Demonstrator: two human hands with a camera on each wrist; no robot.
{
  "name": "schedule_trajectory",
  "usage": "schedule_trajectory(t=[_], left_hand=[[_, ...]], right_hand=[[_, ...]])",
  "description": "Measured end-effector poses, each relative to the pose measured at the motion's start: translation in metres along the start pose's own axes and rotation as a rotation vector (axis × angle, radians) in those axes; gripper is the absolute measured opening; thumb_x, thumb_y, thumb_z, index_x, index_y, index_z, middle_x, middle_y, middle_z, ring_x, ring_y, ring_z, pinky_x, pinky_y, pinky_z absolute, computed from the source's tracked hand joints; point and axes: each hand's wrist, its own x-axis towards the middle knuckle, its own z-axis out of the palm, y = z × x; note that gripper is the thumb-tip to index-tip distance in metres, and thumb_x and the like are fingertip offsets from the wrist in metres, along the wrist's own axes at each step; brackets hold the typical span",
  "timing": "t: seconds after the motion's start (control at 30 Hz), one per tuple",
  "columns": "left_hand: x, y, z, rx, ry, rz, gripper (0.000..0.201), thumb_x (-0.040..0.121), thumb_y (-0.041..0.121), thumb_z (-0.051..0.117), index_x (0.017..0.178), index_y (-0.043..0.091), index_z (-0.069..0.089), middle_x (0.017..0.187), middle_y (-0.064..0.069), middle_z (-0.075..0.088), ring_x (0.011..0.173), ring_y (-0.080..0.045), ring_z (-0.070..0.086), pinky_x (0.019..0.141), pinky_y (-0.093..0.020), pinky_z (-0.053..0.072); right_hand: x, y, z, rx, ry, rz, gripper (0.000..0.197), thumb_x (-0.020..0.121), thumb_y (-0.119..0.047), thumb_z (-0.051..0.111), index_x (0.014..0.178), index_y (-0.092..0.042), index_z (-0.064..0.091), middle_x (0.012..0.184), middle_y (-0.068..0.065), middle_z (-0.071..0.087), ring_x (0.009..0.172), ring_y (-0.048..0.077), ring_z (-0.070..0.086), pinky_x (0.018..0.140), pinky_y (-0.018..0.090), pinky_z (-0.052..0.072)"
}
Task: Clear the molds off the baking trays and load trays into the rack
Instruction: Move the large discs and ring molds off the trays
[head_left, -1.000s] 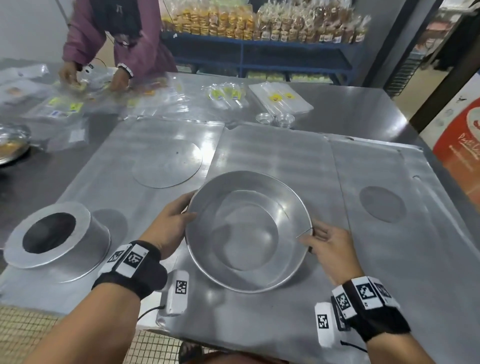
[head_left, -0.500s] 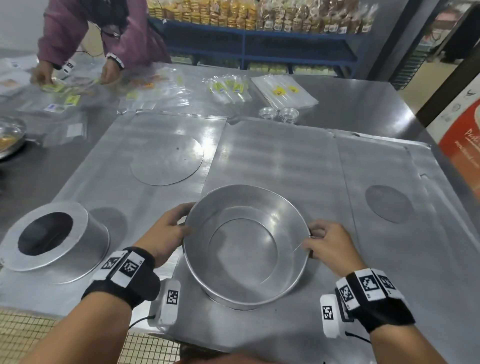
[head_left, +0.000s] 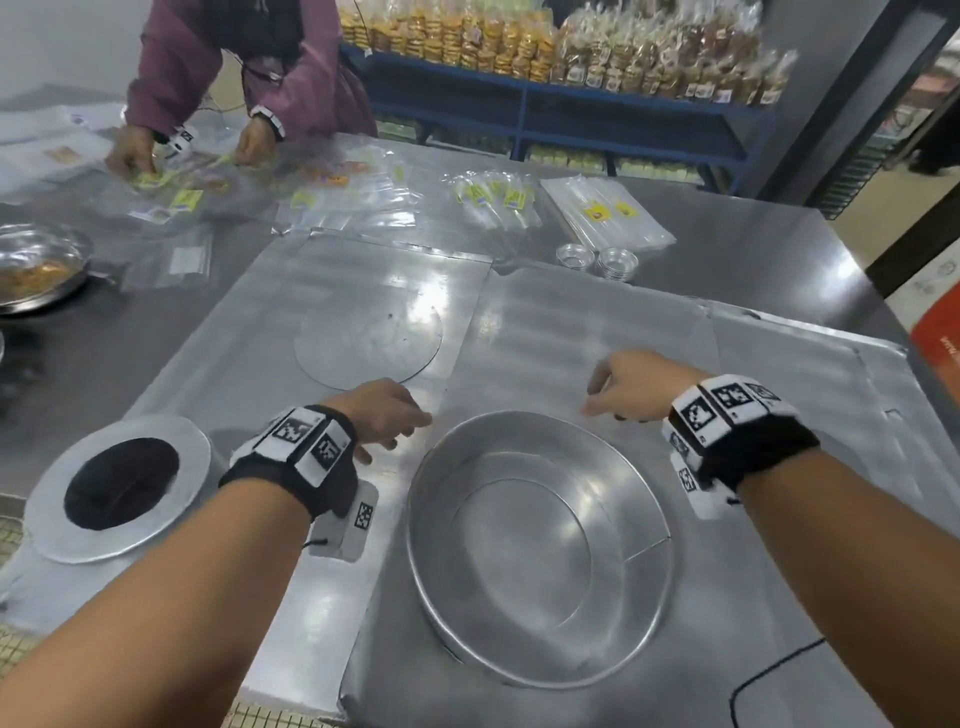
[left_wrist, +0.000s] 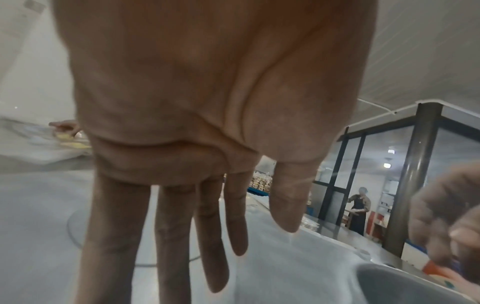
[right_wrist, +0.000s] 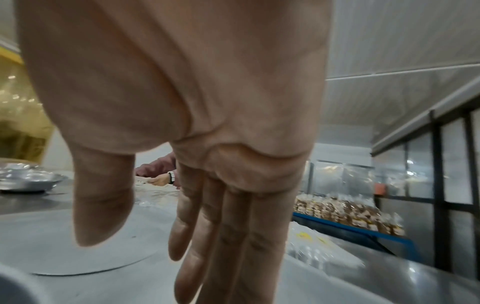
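Head view: round mold (head_left: 540, 545) rests on the near baking tray (head_left: 597, 332); left hand (head_left: 384, 415) and right hand (head_left: 631, 387) hover beyond it, fingers relaxed, empty. Grip opposite rim walls, lift level

Bare forearms wear black wristbands (head_left: 291, 470) carrying white blocks printed with black square markers (head_left: 727, 402).
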Motion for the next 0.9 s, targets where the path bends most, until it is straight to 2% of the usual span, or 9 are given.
schedule_trajectory(t=[0.17,0.3,0.37,0.43,0.5,0.67,0.77,0.83,0.9], left_hand=[[0.030,0.005,-0.045,0.165,0.120,-0.023,0.040,0.094,0.034,0.066,0.119,0.003,0.067,0.120,-0.014,0.069,0.106,-0.031,0.068,0.080,-0.035,0.055],[0.057,0.003,-0.076,0.269,0.243,-0.052,0.062,0.079,0.031,0.085,0.131,0.007,0.061,0.133,-0.009,0.060,0.119,-0.030,0.059,0.081,-0.031,0.049],[0.076,-0.007,-0.089,0.284,0.275,-0.089,0.076,0.070,0.032,0.091,0.134,0.010,0.057,0.136,-0.006,0.058,0.125,-0.027,0.055,0.087,-0.032,0.044],[0.100,-0.019,-0.102,0.291,0.274,-0.146,0.087,0.063,0.036,0.095,0.135,0.011,0.053,0.137,-0.006,0.056,0.127,-0.028,0.053,0.095,-0.036,0.046],[0.119,-0.031,-0.111,0.311,0.246,-0.204,0.094,0.057,0.040,0.096,0.135,0.011,0.051,0.135,-0.007,0.058,0.125,-0.030,0.055,0.099,-0.040,0.049],[0.160,-0.061,-0.133,0.350,0.170,-0.305,0.078,0.056,0.047,0.095,0.110,0.012,0.053,0.114,-0.008,0.062,0.110,-0.033,0.061,0.092,-0.043,0.053],[0.179,-0.072,-0.144,0.353,0.188,-0.356,0.066,0.055,0.057,0.092,0.087,0.011,0.057,0.099,-0.009,0.063,0.092,-0.029,0.059,0.076,-0.034,0.048],[0.188,-0.075,-0.149,0.358,0.223,-0.383,0.067,0.048,0.065,0.091,0.072,0.015,0.054,0.095,-0.009,0.065,0.087,-0.028,0.058,0.073,-0.033,0.047],[0.197,-0.076,-0.153,0.333,0.232,-0.383,0.066,0.048,0.066,0.090,0.067,0.015,0.052,0.078,-0.005,0.063,0.075,-0.024,0.059,0.072,-0.032,0.046]], right_hand=[[0.058,-0.062,-0.025,-0.160,-0.014,-0.076,0.037,0.080,-0.039,0.076,0.101,-0.009,0.073,0.082,0.012,0.075,0.051,0.016,0.056,0.060,0.025,0.050],[0.109,-0.105,-0.027,-0.217,-0.020,-0.124,0.047,0.076,-0.039,0.080,0.107,-0.005,0.070,0.081,0.008,0.073,0.054,0.017,0.059,0.072,0.031,0.055],[0.139,-0.123,-0.022,-0.230,-0.002,-0.154,0.059,0.071,-0.040,0.083,0.117,-0.009,0.065,0.088,0.002,0.069,0.069,0.020,0.062,0.078,0.033,0.057],[0.172,-0.139,-0.015,-0.252,0.001,-0.180,0.067,0.069,-0.041,0.084,0.125,-0.013,0.060,0.108,0.001,0.066,0.090,0.023,0.062,0.086,0.034,0.054],[0.199,-0.150,-0.006,-0.267,-0.021,-0.185,0.070,0.069,-0.039,0.085,0.129,-0.012,0.059,0.118,0.003,0.065,0.096,0.024,0.061,0.088,0.034,0.054],[0.264,-0.169,0.018,-0.323,-0.064,-0.142,0.079,0.066,-0.043,0.086,0.132,-0.010,0.056,0.126,0.006,0.061,0.114,0.029,0.059,0.096,0.041,0.052],[0.295,-0.171,0.031,-0.331,-0.048,-0.116,0.083,0.061,-0.045,0.088,0.130,-0.010,0.057,0.129,0.008,0.060,0.114,0.032,0.060,0.096,0.045,0.052],[0.308,-0.170,0.040,-0.329,-0.046,-0.111,0.084,0.060,-0.047,0.087,0.129,-0.009,0.057,0.129,0.008,0.060,0.113,0.032,0.061,0.097,0.044,0.052],[0.318,-0.173,0.050,-0.348,-0.064,-0.111,0.077,0.060,-0.050,0.087,0.119,-0.007,0.063,0.118,0.009,0.065,0.099,0.029,0.064,0.089,0.038,0.055]])
